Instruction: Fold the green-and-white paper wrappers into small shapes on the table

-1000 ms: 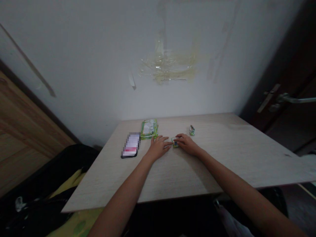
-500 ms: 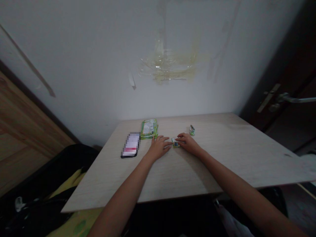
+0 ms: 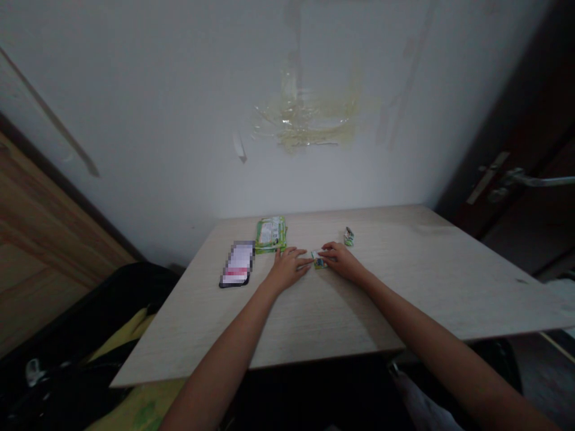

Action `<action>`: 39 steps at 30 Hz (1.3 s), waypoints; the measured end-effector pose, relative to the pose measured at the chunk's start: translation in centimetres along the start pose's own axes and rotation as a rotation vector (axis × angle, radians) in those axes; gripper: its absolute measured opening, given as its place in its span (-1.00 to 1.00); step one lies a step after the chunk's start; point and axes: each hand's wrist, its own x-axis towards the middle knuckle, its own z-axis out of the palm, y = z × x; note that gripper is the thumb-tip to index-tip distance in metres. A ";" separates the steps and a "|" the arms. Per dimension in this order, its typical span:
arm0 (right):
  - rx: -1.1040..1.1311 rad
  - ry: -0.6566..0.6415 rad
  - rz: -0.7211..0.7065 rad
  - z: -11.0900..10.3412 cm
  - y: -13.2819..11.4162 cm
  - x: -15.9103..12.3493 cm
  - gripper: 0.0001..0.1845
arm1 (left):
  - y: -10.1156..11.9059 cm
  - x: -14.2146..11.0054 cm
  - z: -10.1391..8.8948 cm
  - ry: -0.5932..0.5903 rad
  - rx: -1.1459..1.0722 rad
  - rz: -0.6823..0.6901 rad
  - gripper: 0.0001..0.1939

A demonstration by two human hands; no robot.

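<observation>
Both my hands rest on a pale wooden table (image 3: 323,311), meeting at a small green and white packet (image 3: 318,260). My left hand (image 3: 287,266) lies with fingers stretched toward the packet and its fingertips touch the packet's left edge. My right hand (image 3: 342,258) has its fingers curled and pinched on the packet's right side. A second small green wrapper (image 3: 349,236) lies just beyond my right hand. A larger green pouch (image 3: 271,234) sits flat behind my left hand.
A phone (image 3: 238,263) lies on the table left of my left hand. The white wall (image 3: 224,120) carries old tape residue. A dark door with a metal handle (image 3: 516,178) stands at the right. Dark bags and yellow cloth (image 3: 90,335) lie below the table's left edge.
Almost nothing has changed. My fingers have shifted slightly on the small packet, which stays in the same spot on the table.
</observation>
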 end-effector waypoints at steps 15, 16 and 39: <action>-0.010 -0.009 -0.008 0.1 0.1 0.0 -0.74 | 0.1 0.0 -0.2 -0.001 0.003 -0.003 -0.67; -0.013 -0.011 -0.010 0.1 0.2 0.0 -0.74 | 0.1 0.1 -0.1 0.001 0.004 0.000 -0.67; -0.015 0.020 0.077 0.1 0.2 -0.1 -0.59 | -0.2 0.0 0.2 0.007 -0.020 -0.001 -0.67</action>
